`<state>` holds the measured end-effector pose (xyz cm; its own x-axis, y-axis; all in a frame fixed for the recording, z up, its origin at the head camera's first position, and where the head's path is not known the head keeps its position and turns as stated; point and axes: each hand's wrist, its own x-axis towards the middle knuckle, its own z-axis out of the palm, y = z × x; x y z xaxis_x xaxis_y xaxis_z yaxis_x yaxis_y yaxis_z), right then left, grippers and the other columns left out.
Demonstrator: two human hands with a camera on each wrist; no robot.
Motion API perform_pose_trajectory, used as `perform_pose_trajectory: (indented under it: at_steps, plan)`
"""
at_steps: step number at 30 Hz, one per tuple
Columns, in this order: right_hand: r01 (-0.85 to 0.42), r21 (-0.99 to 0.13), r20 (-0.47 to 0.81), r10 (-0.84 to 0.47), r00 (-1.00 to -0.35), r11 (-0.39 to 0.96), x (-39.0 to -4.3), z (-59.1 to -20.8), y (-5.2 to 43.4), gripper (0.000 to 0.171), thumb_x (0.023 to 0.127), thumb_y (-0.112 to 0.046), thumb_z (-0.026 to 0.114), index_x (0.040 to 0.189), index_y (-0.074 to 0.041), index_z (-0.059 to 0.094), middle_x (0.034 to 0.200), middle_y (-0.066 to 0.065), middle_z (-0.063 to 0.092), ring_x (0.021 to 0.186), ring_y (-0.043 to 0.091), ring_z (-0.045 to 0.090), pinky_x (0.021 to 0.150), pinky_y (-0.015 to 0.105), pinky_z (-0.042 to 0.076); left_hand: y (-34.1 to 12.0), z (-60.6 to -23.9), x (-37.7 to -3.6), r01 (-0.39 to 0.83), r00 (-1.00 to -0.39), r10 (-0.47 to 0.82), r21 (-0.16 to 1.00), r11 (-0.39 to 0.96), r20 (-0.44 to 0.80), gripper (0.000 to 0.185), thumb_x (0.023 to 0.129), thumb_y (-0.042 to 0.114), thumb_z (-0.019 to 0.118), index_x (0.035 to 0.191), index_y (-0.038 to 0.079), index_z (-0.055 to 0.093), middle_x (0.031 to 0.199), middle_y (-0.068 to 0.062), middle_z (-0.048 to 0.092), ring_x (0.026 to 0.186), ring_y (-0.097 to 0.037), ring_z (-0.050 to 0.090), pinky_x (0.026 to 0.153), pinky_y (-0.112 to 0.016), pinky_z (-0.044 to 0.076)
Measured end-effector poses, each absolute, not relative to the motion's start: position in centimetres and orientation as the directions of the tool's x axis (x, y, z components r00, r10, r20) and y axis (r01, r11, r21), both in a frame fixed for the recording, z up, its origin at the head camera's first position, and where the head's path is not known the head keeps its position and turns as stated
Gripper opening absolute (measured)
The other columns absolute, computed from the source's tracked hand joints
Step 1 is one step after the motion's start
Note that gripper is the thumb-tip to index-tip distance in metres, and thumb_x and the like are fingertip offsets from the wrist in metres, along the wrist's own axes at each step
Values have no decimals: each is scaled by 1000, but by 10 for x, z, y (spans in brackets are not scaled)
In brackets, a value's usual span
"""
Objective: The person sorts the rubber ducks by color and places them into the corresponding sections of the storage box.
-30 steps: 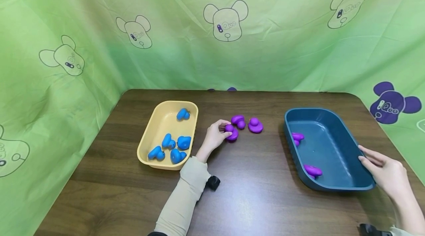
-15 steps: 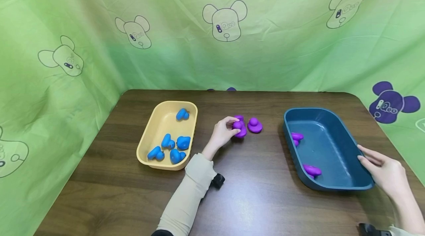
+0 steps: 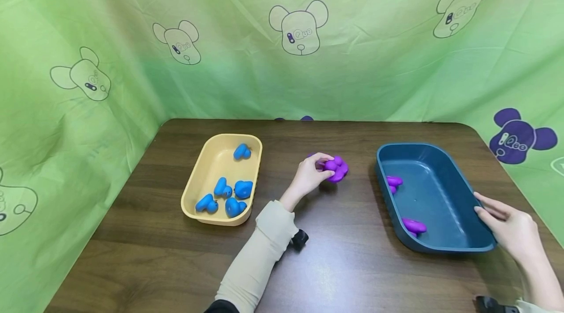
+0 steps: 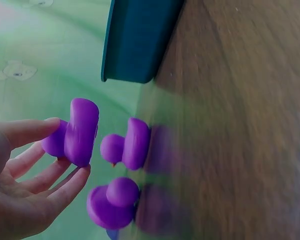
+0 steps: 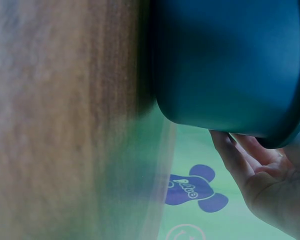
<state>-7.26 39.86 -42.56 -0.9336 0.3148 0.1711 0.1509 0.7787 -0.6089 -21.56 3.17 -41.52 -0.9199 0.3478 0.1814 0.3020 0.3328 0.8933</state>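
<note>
Left hand [image 3: 307, 176] pinches a purple duck [image 4: 82, 132], lifted off the bench [image 3: 352, 274]. Seen from the head, it overlaps two other ducks [image 4: 136, 145] just beyond — the left wrist view shows it apart from them. Right hand [image 3: 511, 229] grips the blue tray [image 3: 440, 195]; its wrist view shows the outer wall, but only the head view shows two inner ducks [image 3: 414, 226].

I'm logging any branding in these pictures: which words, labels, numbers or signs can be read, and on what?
"Qee", perhaps "iQee": on the purple animal head at the right of the green cloth.
"Qee": fainter, on the centre outlined head.
Other outlined heads: lettering too small or blurred to read surely.
Yellow tray, dark blue tray, purple toys, blue toys: no lettering visible.
</note>
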Motion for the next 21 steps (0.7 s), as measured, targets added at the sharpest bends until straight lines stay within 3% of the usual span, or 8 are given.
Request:
perform_pose_trajectory:
  at_steps: [14,16,17,21]
  plan:
    - [135,-612,193,313,-930,779,-72,-429,402,38,84,-31,59,120,-39,49,70,-49,38,72,-31,25,58,7,26,55,-405,-207,339,-885,426,889,309,190,32,76,3,67,106,4,60,105,-9,63,85,-13,62,72,-12,43]
    - [148,-602,192,322,-927,785,-74,-437,408,39,84,-34,59,121,-38,50,71,-48,39,72,-31,24,63,9,31,59,-403,-205,340,-879,438,892,297,189,32,76,3,67,106,4,60,106,-8,62,85,-13,62,72,-13,44]
    - [153,-602,185,323,-928,784,-75,-440,411,40,84,-34,59,123,-34,50,73,-42,49,80,-29,30,68,13,35,61,-403,-204,344,-875,443,892,292,193,31,76,4,67,106,4,60,106,-8,62,85,-12,62,72,-13,44]
    - [166,-574,198,333,-922,802,-81,-458,429,40,83,-39,57,122,-38,49,73,-44,46,82,-30,29,68,12,36,68,-401,-201,378,-854,471,886,267,222,31,76,3,67,106,3,59,105,-8,62,89,-11,60,74,-13,44]
